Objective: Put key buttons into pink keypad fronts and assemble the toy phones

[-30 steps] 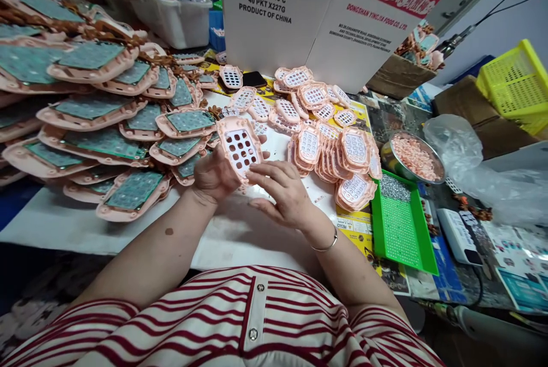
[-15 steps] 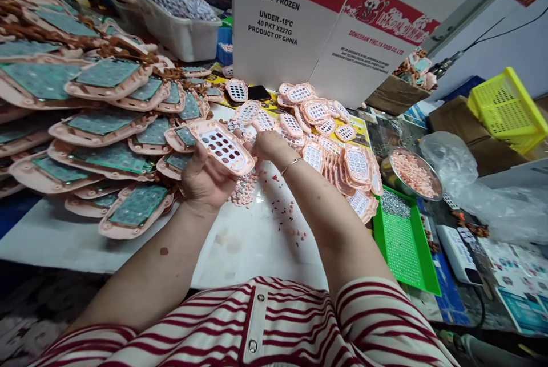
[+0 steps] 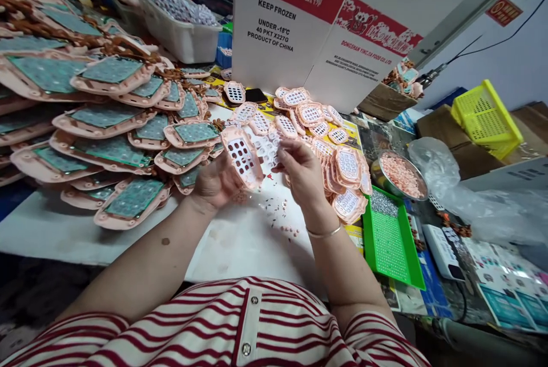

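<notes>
My left hand (image 3: 216, 181) is closed on the edge of a pink plastic front shell (image 3: 242, 158), tilted up, with rows of dark openings in a white face. Right of the shell, the fingertips of my right hand (image 3: 299, 170) pinch at the edge of a translucent white keypad sheet (image 3: 266, 147); the exact grip is partly hidden. Behind and right lie several pink shells with keypads (image 3: 299, 113), some in an upright row (image 3: 349, 164). Small pink bits (image 3: 285, 229) are scattered on the white work surface (image 3: 252, 247) below my hands.
Pink shells with green boards (image 3: 132, 204) are stacked high on the left. A white tub (image 3: 192, 41) and a large carton (image 3: 274, 64) stand behind. At right are a green tray (image 3: 394, 241), a metal bowl of pink pieces (image 3: 402, 176) and a yellow basket (image 3: 488, 119).
My right hand has drawn back from the heap and turned, now beside the shell with the translucent sheet at its fingertips. My left hand has moved slightly right and tilted the shell more upright.
</notes>
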`<state>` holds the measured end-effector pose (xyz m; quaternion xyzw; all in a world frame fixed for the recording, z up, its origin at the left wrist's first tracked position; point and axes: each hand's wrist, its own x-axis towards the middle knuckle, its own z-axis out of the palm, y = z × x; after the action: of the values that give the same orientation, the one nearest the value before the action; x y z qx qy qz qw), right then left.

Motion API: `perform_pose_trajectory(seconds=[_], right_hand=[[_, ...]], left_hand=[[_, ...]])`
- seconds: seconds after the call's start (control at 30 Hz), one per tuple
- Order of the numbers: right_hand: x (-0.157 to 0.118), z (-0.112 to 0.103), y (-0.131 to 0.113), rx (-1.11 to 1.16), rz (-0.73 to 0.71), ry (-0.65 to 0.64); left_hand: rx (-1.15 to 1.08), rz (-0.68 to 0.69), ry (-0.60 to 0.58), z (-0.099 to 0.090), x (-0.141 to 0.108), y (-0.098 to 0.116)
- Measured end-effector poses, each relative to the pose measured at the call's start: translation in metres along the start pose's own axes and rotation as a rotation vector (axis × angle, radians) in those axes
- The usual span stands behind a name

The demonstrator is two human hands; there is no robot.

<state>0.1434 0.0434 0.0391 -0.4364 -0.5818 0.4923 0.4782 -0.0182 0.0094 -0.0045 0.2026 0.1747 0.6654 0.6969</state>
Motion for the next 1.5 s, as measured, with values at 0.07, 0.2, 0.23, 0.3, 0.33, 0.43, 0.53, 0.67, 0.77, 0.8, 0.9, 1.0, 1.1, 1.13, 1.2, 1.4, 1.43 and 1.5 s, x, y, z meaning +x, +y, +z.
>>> perform_pose_trajectory(seconds=[0.07, 0.2, 0.23, 0.3, 0.33, 0.43, 0.53, 0.67, 0.77, 0.8, 0.9, 1.0, 1.1, 1.13, 1.2, 1.4, 1.43, 1.5], right_hand=[[-0.022, 0.006, -0.002, 0.206, 0.082, -0.024], [-0.042, 0.018, -0.002, 0.298, 0.204, -0.003], [-0.043, 0.019, -0.001, 0.294, 0.223, 0.005], [-0.043, 0.019, -0.001, 0.274, 0.257, 0.007], [-0.044, 0.018, -0.001, 0.262, 0.271, 0.002], [-0.044, 0.016, -0.001, 0.149, 0.263, -0.033], [-0.046, 0.014, -0.002, -0.218, 0.095, -0.012], [-0.049, 0.013, -0.001, -0.691, -0.292, 0.072], [-0.055, 0.013, 0.000, -0.911, -0.554, -0.010], [-0.057, 0.013, 0.000, -0.985, -0.606, -0.063], [-0.060, 0.013, 0.002, -1.123, -0.651, -0.195], [-0.059, 0.011, 0.002, -1.101, -0.679, -0.251], [-0.059, 0.008, 0.000, -1.050, -0.698, -0.298], [-0.059, 0.007, -0.001, -1.045, -0.694, -0.305], [-0.061, 0.006, -0.002, -1.057, -0.680, -0.307], [-0.066, 0.007, -0.004, -1.185, -0.723, -0.394], [-0.067, 0.006, -0.004, -1.213, -0.729, -0.411], [-0.069, 0.005, -0.004, -1.254, -0.720, -0.418]], left_hand=[[0.037, -0.062, -0.053, -0.002, -0.004, -0.004], [0.117, -0.155, -0.198, -0.009, -0.007, -0.007], [0.132, -0.165, -0.232, -0.010, -0.006, -0.007], [0.151, -0.184, -0.281, -0.011, -0.006, -0.006], [0.159, -0.196, -0.298, -0.011, -0.005, -0.006], [0.168, -0.202, -0.301, -0.009, -0.005, -0.005], [0.147, -0.176, -0.296, -0.008, -0.006, -0.005], [0.101, -0.179, -0.272, -0.009, -0.007, -0.007], [0.074, -0.206, -0.210, -0.009, -0.008, -0.008], [0.065, -0.204, -0.192, -0.008, -0.008, -0.008], [0.051, -0.196, -0.163, -0.006, -0.008, -0.007], [0.046, -0.214, -0.170, -0.006, -0.007, -0.006], [0.039, -0.226, -0.207, -0.008, -0.008, -0.006], [0.038, -0.227, -0.217, -0.009, -0.008, -0.006], [0.038, -0.228, -0.233, -0.009, -0.008, -0.006], [0.005, -0.215, -0.179, -0.007, -0.009, -0.006], [0.011, -0.227, -0.169, -0.006, -0.009, -0.005], [0.036, -0.244, -0.158, -0.004, -0.009, -0.005]])
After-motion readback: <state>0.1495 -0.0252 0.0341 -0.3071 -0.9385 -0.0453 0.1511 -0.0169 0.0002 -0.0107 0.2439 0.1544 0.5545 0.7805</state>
